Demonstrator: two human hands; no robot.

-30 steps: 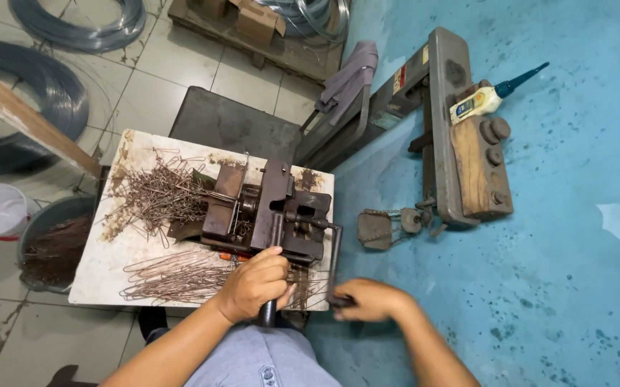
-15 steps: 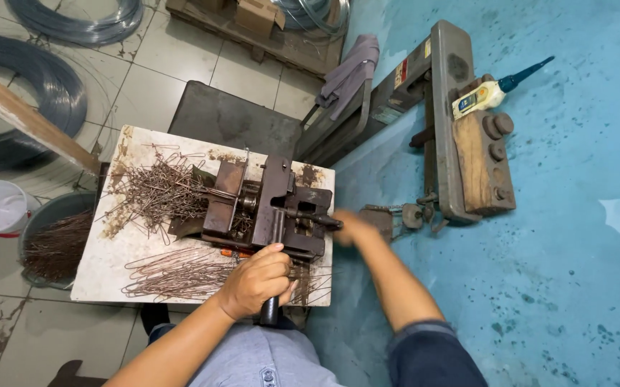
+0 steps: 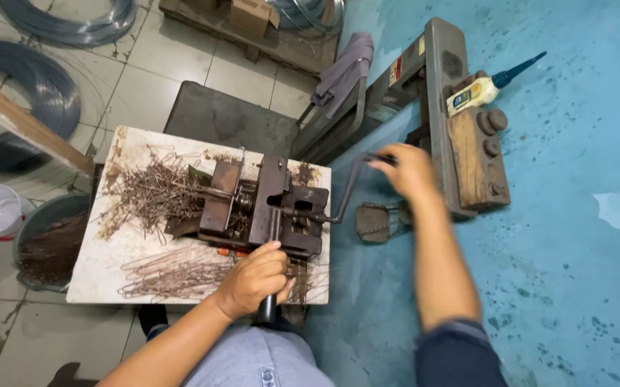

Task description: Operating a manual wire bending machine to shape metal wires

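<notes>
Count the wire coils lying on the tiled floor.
3: one coil at top left, a larger coil at the left edge, a third at top centre, partly cut off. More may lie outside view.

A metal workshop: wire coils [image 3: 34,100] on tile, a rusty bending machine [image 3: 263,208] (heaped bent wires [image 3: 156,190] beside)
</notes>
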